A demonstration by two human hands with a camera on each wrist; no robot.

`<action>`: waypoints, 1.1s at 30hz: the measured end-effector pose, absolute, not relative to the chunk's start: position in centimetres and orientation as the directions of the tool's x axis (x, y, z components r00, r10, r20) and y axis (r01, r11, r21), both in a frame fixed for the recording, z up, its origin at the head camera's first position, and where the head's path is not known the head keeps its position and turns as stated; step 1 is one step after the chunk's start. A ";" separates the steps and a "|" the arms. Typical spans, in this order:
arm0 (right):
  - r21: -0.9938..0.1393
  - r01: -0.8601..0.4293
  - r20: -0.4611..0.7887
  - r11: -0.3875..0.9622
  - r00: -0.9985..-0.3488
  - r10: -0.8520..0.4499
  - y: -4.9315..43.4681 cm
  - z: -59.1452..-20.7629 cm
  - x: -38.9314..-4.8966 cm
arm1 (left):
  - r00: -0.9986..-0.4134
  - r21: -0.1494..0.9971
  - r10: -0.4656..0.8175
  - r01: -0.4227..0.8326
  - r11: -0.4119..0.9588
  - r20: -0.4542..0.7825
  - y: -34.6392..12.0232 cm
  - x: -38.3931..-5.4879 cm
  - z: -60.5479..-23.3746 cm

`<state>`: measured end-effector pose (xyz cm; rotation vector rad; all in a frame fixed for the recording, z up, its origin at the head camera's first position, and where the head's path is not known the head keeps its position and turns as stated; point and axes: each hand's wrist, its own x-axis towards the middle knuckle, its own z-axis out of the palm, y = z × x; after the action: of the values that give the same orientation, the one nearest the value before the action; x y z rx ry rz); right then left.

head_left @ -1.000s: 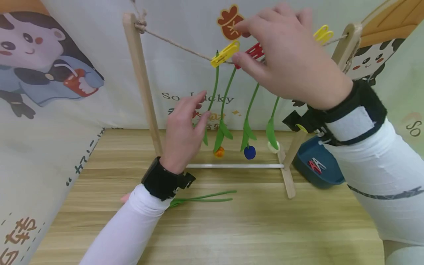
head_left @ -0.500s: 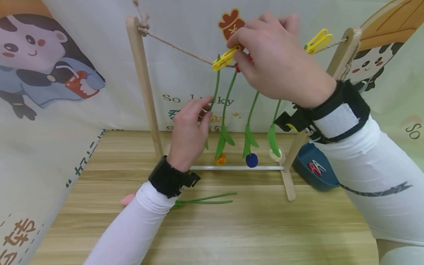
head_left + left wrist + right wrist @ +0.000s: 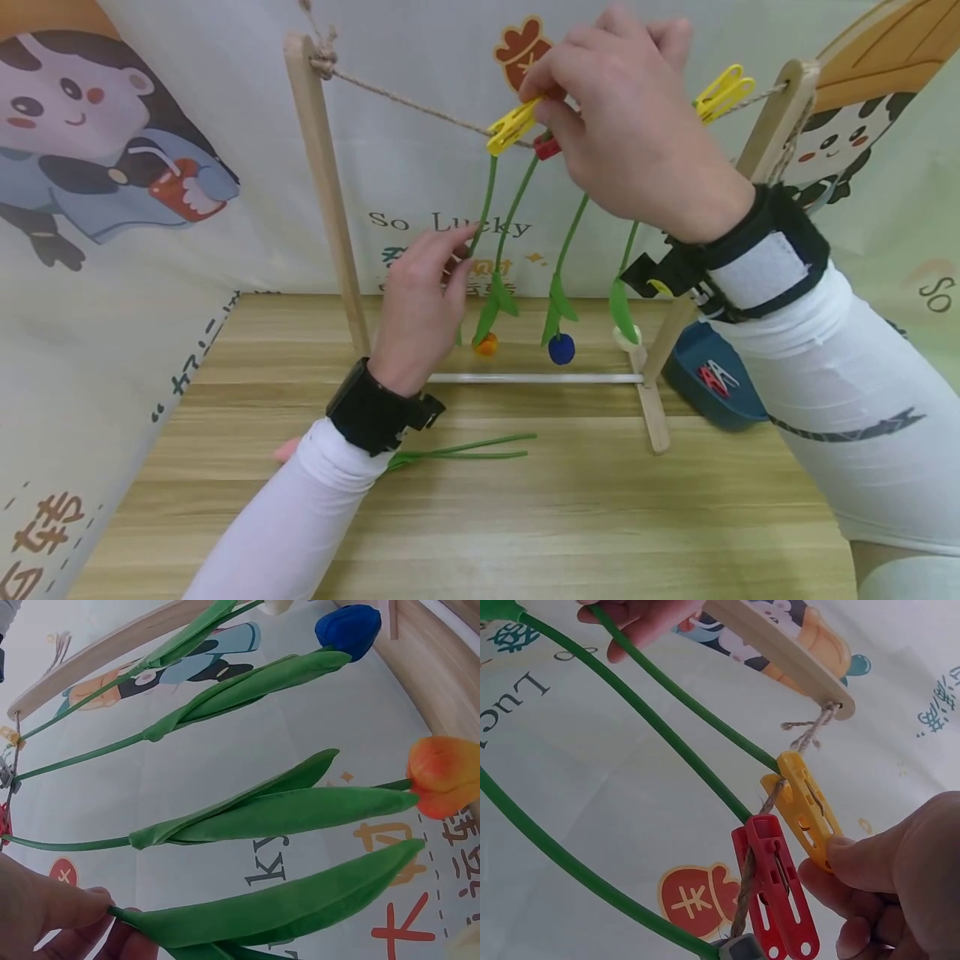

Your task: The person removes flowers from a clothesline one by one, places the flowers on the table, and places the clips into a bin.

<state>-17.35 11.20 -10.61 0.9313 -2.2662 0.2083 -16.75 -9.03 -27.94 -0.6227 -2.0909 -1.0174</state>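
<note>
In the head view a yellow clothespin (image 3: 512,129) sits on the twine (image 3: 408,102), with a green tulip stem (image 3: 486,196) hanging from it. My right hand (image 3: 637,137) pinches the handle end of that clothespin between thumb and fingers. My left hand (image 3: 422,304) pinches the same stem lower down, just above its leaf (image 3: 285,907); its bloom lies mostly outside the left wrist view. Beside it a red clothespin (image 3: 776,881) bears the orange tulip (image 3: 444,776). A blue tulip (image 3: 349,631) and a white tulip (image 3: 627,337) hang farther right, all blooms downward.
Wooden posts (image 3: 326,192) hold the twine, joined low by a white rod (image 3: 540,378). Loose green stems (image 3: 472,450) and a pink bloom (image 3: 285,450) lie on the table. A blue bin (image 3: 712,400) with clothespins stands right. Another yellow clothespin (image 3: 723,93) hangs near the right post.
My right hand has come down and left and taken hold of the yellow clothespin. My left fingers have closed on the stem. The stem's tip no longer shows above the clothespin.
</note>
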 end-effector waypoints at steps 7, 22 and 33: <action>0.060 -0.682 0.672 0.729 -0.513 -0.535 11.8 -10.9 -17.6 | -0.629 0.463 0.109 0.667 0.584 0.769 -9.2 -16.5 -28.7; 0.047 -0.740 0.719 0.671 -0.441 -0.537 15.7 -13.7 -14.9 | -0.686 0.421 0.187 0.614 0.668 0.703 -10.9 -11.8 -29.8; -0.099 -0.719 0.694 0.688 -0.546 -0.470 21.4 -19.7 -11.4 | -0.707 0.193 0.382 0.587 0.786 0.595 -11.8 -7.6 -32.4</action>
<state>-11.36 21.37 -19.70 0.9062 -2.2474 0.4974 -7.62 -11.78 -32.39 -0.7199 -2.4341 -0.5045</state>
